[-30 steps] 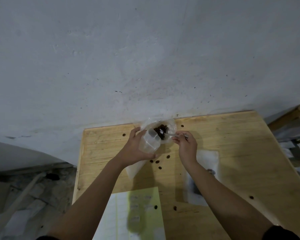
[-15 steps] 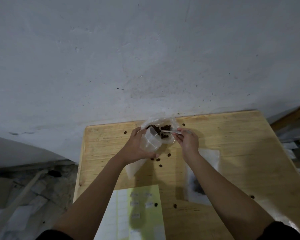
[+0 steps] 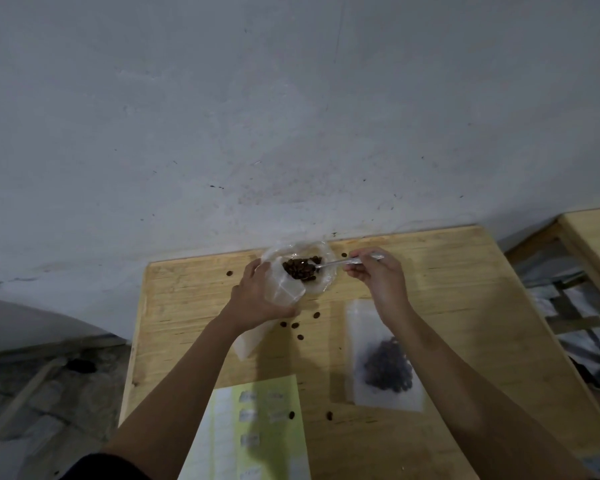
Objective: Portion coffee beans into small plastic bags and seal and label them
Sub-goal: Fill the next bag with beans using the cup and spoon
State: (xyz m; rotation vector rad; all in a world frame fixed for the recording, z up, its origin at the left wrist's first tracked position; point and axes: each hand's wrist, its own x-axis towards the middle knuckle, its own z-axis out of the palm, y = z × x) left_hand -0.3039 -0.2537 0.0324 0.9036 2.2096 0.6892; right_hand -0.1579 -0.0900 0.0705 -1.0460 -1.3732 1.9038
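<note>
A clear container of coffee beans [image 3: 302,270] stands at the back edge of the wooden table [image 3: 465,282]. My left hand [image 3: 257,296] grips a small clear plastic bag [image 3: 284,289] with its mouth held against the container. My right hand [image 3: 374,275] pinches the handle of a clear plastic spoon [image 3: 340,263], whose bowl lies among the beans. A filled small bag of beans [image 3: 385,362] lies flat on the table under my right forearm. A yellow-green label sheet [image 3: 257,427] lies at the table's near edge.
Several loose beans [image 3: 295,325] are scattered on the table between my hands and by the label sheet. A grey wall rises right behind the table. A second wooden frame [image 3: 589,237] with more bags stands to the right. The floor drops off to the left.
My right hand has moved right and drawn the spoon out flatter across the beans. The small bag in my left hand has dropped lower against the container.
</note>
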